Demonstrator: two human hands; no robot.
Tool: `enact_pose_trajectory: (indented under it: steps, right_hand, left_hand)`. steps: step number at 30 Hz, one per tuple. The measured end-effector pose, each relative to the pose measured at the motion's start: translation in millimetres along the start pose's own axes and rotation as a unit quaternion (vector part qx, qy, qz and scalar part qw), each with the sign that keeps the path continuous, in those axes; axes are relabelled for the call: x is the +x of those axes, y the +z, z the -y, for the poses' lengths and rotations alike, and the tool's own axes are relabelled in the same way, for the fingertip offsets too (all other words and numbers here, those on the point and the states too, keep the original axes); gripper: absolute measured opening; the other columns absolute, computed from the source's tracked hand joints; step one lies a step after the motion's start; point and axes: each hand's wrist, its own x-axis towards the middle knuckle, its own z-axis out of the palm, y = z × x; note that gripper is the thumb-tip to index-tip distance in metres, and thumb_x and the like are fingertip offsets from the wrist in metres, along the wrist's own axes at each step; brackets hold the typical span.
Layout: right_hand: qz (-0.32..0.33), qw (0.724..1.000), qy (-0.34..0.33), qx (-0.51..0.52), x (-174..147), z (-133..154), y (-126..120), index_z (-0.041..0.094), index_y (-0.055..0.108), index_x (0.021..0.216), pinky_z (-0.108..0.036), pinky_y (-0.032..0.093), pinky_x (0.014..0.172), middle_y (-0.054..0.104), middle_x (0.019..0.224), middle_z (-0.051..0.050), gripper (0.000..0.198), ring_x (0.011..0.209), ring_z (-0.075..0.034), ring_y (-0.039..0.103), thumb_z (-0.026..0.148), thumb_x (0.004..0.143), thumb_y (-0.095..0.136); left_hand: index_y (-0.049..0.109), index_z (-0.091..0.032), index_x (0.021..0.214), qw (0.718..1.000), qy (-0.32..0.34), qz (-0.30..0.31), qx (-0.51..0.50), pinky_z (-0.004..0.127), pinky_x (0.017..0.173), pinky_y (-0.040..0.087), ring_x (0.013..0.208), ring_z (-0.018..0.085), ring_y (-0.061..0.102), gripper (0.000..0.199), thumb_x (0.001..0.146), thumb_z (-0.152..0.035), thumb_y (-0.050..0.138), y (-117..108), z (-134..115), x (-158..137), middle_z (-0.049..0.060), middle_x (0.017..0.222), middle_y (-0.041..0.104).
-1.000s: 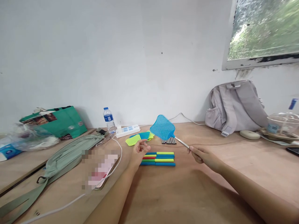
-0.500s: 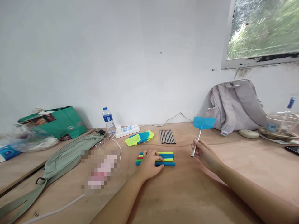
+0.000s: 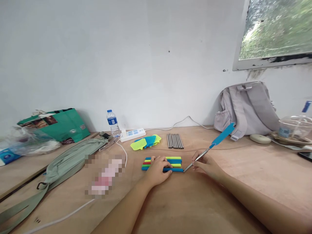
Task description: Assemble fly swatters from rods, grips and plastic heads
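My right hand (image 3: 204, 164) is closed around the metal rod of a blue fly swatter (image 3: 222, 136). The swatter tilts, its flat head up to the right. Its rod's lower end meets the right end of the nearest blue tube (image 3: 177, 170), or lies right at it; I cannot tell whether it is inside. My left hand (image 3: 158, 169) lies over a row of coloured tubes (image 3: 173, 161), with thumb and fingers gripping that nearest blue tube. The tubes' middles are hidden under it. Behind are metal rods (image 3: 175, 141) and loose yellow and blue swatter heads (image 3: 138, 144).
A white power strip (image 3: 133, 135) and a water bottle (image 3: 112, 123) stand by the wall. Left lie a grey-green strap bag (image 3: 70, 159) and a green bag (image 3: 70, 125). A grey backpack (image 3: 246, 110) and a plastic cup (image 3: 293, 126) are at the right.
My right hand has moved left and tipped the swatter over to the right, bringing its rod end to the nearest blue tube. My left hand stays almost in place.
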Motion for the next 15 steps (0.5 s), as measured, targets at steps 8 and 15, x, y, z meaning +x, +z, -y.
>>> enact_pose_trajectory:
  steps: [8,15]
  right_hand:
    - [0.047,0.997,0.006,0.055,-1.8,1.6,-5.1,0.018,0.05,0.068,-0.031,0.045,0.063,0.053,0.062,0.002,0.02,0.061,-0.013,0.055,0.032,0.065,0.064]
    - [0.043,0.984,0.023,0.173,-1.3,8.9,-12.8,0.018,0.051,0.059,-0.031,0.045,0.06,0.052,0.068,0.0,0.022,0.06,-0.013,0.054,0.036,0.069,0.057]
  left_hand:
    - [0.06,-0.023,0.085,1.0,0.018,0.01,-0.002,0.033,0.078,0.027,0.087,0.018,0.048,0.012,0.076,-0.027,0.053,-0.8,0.8,-0.5,0.0,0.088,0.054]
    - [0.052,-0.021,0.091,0.999,0.034,0.014,-0.01,0.034,0.082,0.029,0.092,0.018,0.045,0.015,0.085,-0.027,0.039,-4.0,-4.1,-2.2,0.002,0.093,0.05]
